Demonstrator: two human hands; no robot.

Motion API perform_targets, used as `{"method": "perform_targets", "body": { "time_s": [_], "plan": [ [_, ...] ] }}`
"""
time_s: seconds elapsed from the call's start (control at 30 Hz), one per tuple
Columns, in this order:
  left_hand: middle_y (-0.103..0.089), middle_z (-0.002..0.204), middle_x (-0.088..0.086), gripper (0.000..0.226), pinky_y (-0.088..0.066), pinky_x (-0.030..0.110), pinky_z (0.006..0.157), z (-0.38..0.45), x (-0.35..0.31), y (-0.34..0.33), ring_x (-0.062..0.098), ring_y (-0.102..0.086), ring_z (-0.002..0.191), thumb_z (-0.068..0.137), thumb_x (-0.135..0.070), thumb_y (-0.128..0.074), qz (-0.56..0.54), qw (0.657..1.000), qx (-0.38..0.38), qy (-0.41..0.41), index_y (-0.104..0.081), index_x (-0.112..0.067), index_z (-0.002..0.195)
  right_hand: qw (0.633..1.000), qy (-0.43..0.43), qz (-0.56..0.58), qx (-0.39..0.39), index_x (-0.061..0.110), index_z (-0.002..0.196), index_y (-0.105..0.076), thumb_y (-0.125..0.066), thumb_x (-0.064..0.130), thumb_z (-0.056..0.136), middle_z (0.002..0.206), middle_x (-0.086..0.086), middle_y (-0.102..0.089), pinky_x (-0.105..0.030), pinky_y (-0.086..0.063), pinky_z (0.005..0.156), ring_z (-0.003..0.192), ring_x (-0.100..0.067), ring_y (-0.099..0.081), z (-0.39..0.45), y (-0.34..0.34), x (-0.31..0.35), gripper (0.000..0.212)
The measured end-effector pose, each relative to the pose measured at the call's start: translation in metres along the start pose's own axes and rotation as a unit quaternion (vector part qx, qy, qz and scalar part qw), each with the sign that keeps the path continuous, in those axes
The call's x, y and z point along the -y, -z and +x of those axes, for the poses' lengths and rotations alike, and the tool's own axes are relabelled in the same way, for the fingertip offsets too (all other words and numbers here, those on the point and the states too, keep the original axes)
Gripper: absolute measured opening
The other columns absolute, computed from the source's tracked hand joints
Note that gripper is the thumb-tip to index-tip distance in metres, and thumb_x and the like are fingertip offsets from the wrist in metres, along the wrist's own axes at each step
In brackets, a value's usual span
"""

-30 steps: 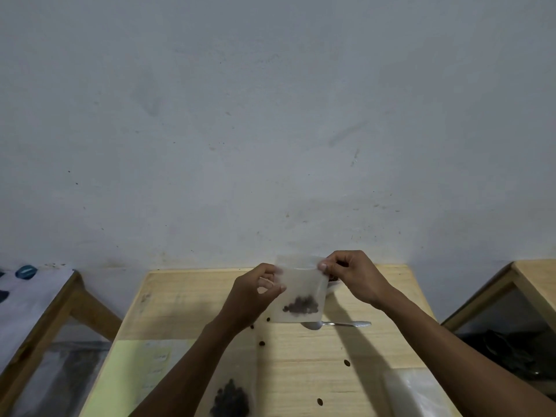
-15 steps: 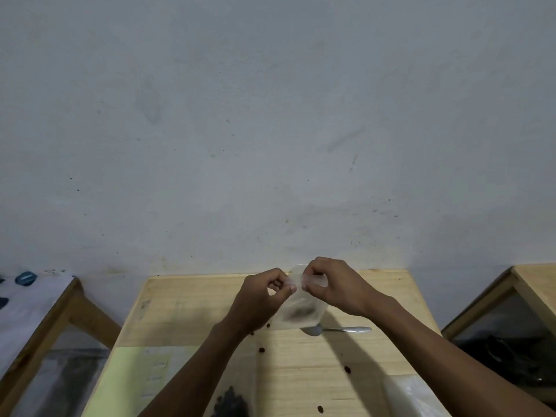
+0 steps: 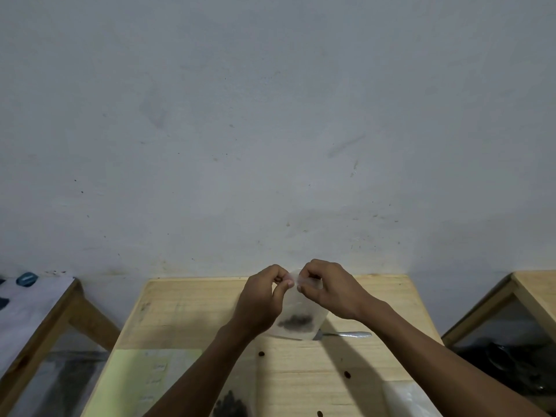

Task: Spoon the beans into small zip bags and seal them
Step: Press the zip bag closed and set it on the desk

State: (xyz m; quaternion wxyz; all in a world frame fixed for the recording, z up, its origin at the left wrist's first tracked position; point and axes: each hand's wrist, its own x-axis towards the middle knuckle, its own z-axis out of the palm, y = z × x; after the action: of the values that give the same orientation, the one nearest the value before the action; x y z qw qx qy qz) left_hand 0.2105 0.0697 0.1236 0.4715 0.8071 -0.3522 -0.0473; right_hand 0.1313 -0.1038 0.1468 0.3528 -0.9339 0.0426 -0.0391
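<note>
Both hands are holding a small clear zip bag (image 3: 296, 308) up above the wooden bench (image 3: 192, 308), near its far edge. The left hand (image 3: 263, 299) is pinching the top edge of the bag between thumb and curled fingers, and the right hand (image 3: 326, 285) is pinching the same top edge just beside it, so that the fingertips of the two hands are nearly meeting. The bag is hanging down between the hands, and a dark clump of beans (image 3: 296, 322) is sitting in its bottom. Whether the top strip is fully pressed closed is too blurred to tell.

A metal spoon (image 3: 346, 334) is lying on the bench just behind the lower right corner of the bag. A few loose beans (image 3: 347, 375) are lying scattered on the wood nearer the person. Another bag with beans (image 3: 231, 405) is lying at the near edge, beside a pale green sheet of paper (image 3: 135, 383). Some clear plastic (image 3: 404, 398) is lying at the near right.
</note>
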Motion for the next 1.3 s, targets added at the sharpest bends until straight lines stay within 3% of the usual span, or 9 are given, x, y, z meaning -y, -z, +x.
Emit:
{"method": "perform_targets", "body": {
  "time_s": [0.1,0.3,0.57,0.77,0.87,0.93,1.1,1.2,1.3],
  "plan": [
    [-0.062,0.075,-0.011,0.01,-0.051,0.034,0.07,-0.001,0.001,0.002,0.011,-0.06,0.076,0.091,-0.02,-0.059,-0.002,1.0,-0.001,-0.004,-0.059,-0.021,0.081,1.0,0.018,-0.009,-0.006,0.026,0.082,-0.059,-0.061,0.037,0.086,0.083,0.01,-0.057,-0.043,-0.05,0.075,0.081,-0.012,-0.054,0.0,0.001,0.001,0.012],
    [-0.064,0.074,-0.007,0.018,-0.046,0.016,0.068,-0.001,-0.003,0.017,0.009,-0.06,0.076,0.091,-0.01,-0.065,-0.015,1.0,-0.016,0.005,-0.06,-0.022,0.078,0.999,0.027,-0.03,-0.01,0.025,0.083,-0.061,-0.065,0.04,0.087,0.088,0.012,-0.06,-0.031,-0.047,0.074,0.083,-0.008,-0.056,-0.001,0.01,0.003,0.016],
    [-0.067,0.076,-0.006,0.019,-0.04,0.008,0.062,-0.015,0.004,0.029,0.002,-0.058,0.07,0.091,-0.013,-0.065,-0.03,0.993,-0.041,0.105,-0.059,-0.021,0.075,1.0,-0.021,-0.013,-0.004,0.026,0.073,-0.054,-0.066,0.043,0.088,0.074,0.013,-0.059,-0.018,-0.036,0.059,0.065,0.0,-0.05,-0.013,0.007,-0.001,0.025],
    [-0.071,0.079,0.003,0.014,-0.041,0.008,0.057,-0.031,0.006,0.03,0.006,-0.07,0.068,0.096,-0.013,-0.057,-0.066,0.982,-0.063,0.164,-0.058,-0.01,0.082,0.98,-0.076,0.182,-0.021,0.016,0.067,-0.051,-0.075,0.037,0.083,0.061,0.01,-0.045,-0.023,-0.034,0.057,0.057,-0.007,-0.038,-0.016,-0.017,0.0,0.036],
    [-0.069,0.087,0.011,0.014,-0.053,0.02,0.067,-0.037,0.013,0.041,0.016,-0.073,0.069,0.096,-0.01,-0.056,-0.147,0.964,-0.115,0.188,-0.059,-0.002,0.084,0.959,-0.069,0.276,0.015,0.02,0.078,-0.061,-0.074,0.021,0.086,0.069,0.013,-0.053,-0.014,-0.04,0.066,0.066,-0.003,-0.047,-0.023,-0.033,0.003,0.015],
    [-0.068,0.087,0.013,0.016,-0.056,0.031,0.07,-0.045,0.019,0.047,0.02,-0.073,0.071,0.097,-0.01,-0.055,-0.21,0.945,-0.139,0.207,-0.059,0.004,0.089,0.951,-0.064,0.297,0.058,0.025,0.087,-0.068,-0.07,0.018,0.089,0.078,0.01,-0.062,-0.02,-0.044,0.07,0.074,-0.007,-0.055,-0.028,-0.05,0.001,0.008],
    [-0.071,0.091,0.011,0.016,-0.057,0.039,0.076,-0.077,0.035,0.051,0.026,-0.073,0.08,0.097,-0.017,-0.056,-0.269,0.907,-0.167,0.279,-0.063,-0.003,0.101,0.914,-0.145,0.371,0.072,0.017,0.096,-0.072,-0.069,0.016,0.09,0.081,-0.004,-0.069,-0.021,-0.047,0.063,0.076,-0.015,-0.064,-0.043,-0.096,0.006,0.007],
    [-0.074,0.098,0.008,0.02,-0.058,0.035,0.075,-0.106,0.056,0.048,0.023,-0.073,0.084,0.096,-0.02,-0.06,-0.268,0.89,-0.125,0.347,-0.06,-0.015,0.115,0.89,-0.201,0.405,0.066,0.012,0.094,-0.07,-0.07,0.015,0.089,0.076,-0.004,-0.068,-0.021,-0.045,0.057,0.069,-0.015,-0.062,-0.046,-0.121,0.008,0.006],
    [-0.073,0.099,0.005,0.033,-0.058,0.033,0.072,-0.142,0.079,0.038,0.022,-0.072,0.087,0.094,-0.02,-0.062,-0.175,0.897,-0.039,0.404,-0.059,-0.014,0.126,0.863,-0.257,0.428,0.074,0.007,0.092,-0.065,-0.066,0.005,0.09,0.067,-0.001,-0.063,-0.016,-0.043,0.045,0.052,-0.009,-0.058,-0.052,-0.14,0.014,0.003]
  ]
}}
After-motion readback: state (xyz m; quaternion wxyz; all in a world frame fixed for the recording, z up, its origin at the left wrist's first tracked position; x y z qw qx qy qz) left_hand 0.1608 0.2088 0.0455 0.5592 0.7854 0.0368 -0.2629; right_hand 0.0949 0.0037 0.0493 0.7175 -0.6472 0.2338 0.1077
